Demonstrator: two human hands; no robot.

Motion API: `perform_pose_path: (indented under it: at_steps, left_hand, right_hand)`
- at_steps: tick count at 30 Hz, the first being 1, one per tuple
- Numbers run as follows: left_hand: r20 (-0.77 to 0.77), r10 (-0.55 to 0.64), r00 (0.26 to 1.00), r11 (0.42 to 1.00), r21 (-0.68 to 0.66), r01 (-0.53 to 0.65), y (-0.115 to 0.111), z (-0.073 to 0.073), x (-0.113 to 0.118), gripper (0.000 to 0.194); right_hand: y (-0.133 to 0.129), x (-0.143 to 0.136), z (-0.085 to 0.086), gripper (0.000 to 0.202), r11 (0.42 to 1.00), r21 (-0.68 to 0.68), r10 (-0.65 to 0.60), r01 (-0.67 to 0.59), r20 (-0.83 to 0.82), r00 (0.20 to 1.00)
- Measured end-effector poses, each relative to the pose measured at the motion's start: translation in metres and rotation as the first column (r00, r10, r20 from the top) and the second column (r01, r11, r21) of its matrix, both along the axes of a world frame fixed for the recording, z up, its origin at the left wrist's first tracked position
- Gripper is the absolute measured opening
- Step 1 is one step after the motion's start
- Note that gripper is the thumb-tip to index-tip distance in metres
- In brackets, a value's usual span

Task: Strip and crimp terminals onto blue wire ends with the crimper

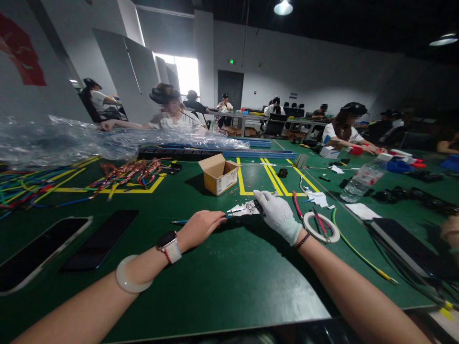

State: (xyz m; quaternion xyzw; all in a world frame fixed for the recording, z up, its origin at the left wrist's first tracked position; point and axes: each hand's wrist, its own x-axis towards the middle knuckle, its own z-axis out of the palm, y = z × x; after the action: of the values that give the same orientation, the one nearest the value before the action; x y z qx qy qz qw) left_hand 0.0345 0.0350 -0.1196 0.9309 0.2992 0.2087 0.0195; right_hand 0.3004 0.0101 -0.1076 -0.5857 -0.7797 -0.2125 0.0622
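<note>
My bare left hand (201, 228) is closed around a short blue wire (179, 221), whose tail sticks out to the left past the wrist. The wire's other end meets the jaws of wire strippers (244, 209). In my right hand (278, 212), which wears a pale glove, are the dark handles of that tool, the fingers wrapped round them. Its silver jaws point left toward my left fingertips. Whether the jaws bite into the wire is too small to tell. An open cardboard box (220, 179) stands just beyond the tool.
Stripped copper-ended wires (132, 172) lie back left, near plastic wrap (89, 141). Two phones (102, 241) rest at left. On the right are a white tape roll (335, 234), a yellow-green wire (358, 255), a bottle (364, 179) and a dark device (409, 243). People sit across the table.
</note>
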Motion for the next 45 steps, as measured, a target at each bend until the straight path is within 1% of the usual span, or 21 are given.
perform_pose_path:
  at_steps: [2, 4, 7, 11, 14, 17, 20, 25, 28, 30, 35, 41, 45]
  left_hand:
    - [0.007, -0.005, 1.0, 1.0, -0.018, 0.005, 0.0, -0.001, 0.0, 0.036]
    - [0.017, -0.012, 1.0, 0.999, -0.038, 0.013, 0.0, -0.002, -0.001, 0.037]
    - [0.023, -0.014, 1.0, 0.999, -0.045, 0.015, 0.001, -0.004, -0.001, 0.038]
    - [0.025, 0.009, 1.0, 0.999, -0.042, -0.008, 0.001, -0.004, 0.0, 0.037]
    - [0.075, 0.015, 0.997, 0.997, -0.073, -0.009, -0.001, -0.003, 0.0, 0.034]
    - [0.145, 0.016, 0.989, 0.991, -0.131, 0.003, -0.005, -0.001, 0.001, 0.031]
    - [0.215, 0.049, 0.975, 0.981, -0.196, -0.006, -0.009, 0.001, 0.003, 0.03]
    - [0.295, 0.105, 0.95, 0.95, -0.312, -0.008, -0.016, 0.003, 0.009, 0.029]
    - [0.332, 0.115, 0.936, 0.941, -0.338, 0.004, -0.019, 0.002, 0.011, 0.028]
    - [0.357, 0.122, 0.926, 0.936, -0.353, 0.013, -0.02, 0.001, 0.013, 0.028]
    - [0.407, 0.148, 0.901, 0.926, -0.377, 0.018, -0.019, -0.003, 0.015, 0.028]
    - [0.421, 0.162, 0.892, 0.929, -0.369, 0.005, -0.019, -0.003, 0.016, 0.029]
    - [0.417, 0.178, 0.891, 0.925, -0.38, -0.007, -0.019, -0.002, 0.016, 0.029]
  right_hand:
    - [0.001, -0.001, -0.001, 0.052, 0.997, -0.059, -0.051, 0.051, -0.004, 0.999]
    - [0.001, -0.002, -0.003, 0.057, 0.993, -0.084, -0.083, 0.083, -0.002, 0.997]
    - [0.002, -0.004, -0.004, 0.064, 0.996, -0.074, -0.057, 0.055, -0.035, 0.998]
    - [0.004, -0.005, -0.011, 0.066, 0.999, -0.015, 0.028, -0.031, -0.178, 0.984]
    - [0.006, -0.007, -0.018, 0.065, 0.995, 0.046, 0.101, -0.092, -0.265, 0.959]
    - [0.005, -0.01, -0.022, 0.067, 0.986, 0.117, 0.151, -0.121, -0.301, 0.942]
    - [0.002, -0.016, -0.022, 0.073, 0.979, 0.17, 0.161, -0.113, -0.299, 0.941]
    - [-0.004, -0.026, -0.021, 0.073, 0.979, 0.196, 0.099, -0.047, -0.265, 0.959]
    - [-0.005, -0.029, -0.024, 0.07, 0.975, 0.222, 0.046, 0.009, -0.239, 0.97]
    - [-0.005, -0.032, -0.024, 0.064, 0.972, 0.228, -0.008, 0.057, -0.213, 0.977]
    - [-0.007, -0.036, -0.017, 0.048, 0.969, 0.18, -0.145, 0.17, -0.143, 0.979]
    - [-0.006, -0.035, -0.006, 0.036, 0.978, 0.099, -0.178, 0.186, -0.084, 0.98]
    - [-0.004, -0.031, -0.002, 0.029, 0.98, 0.027, -0.193, 0.196, -0.082, 0.978]
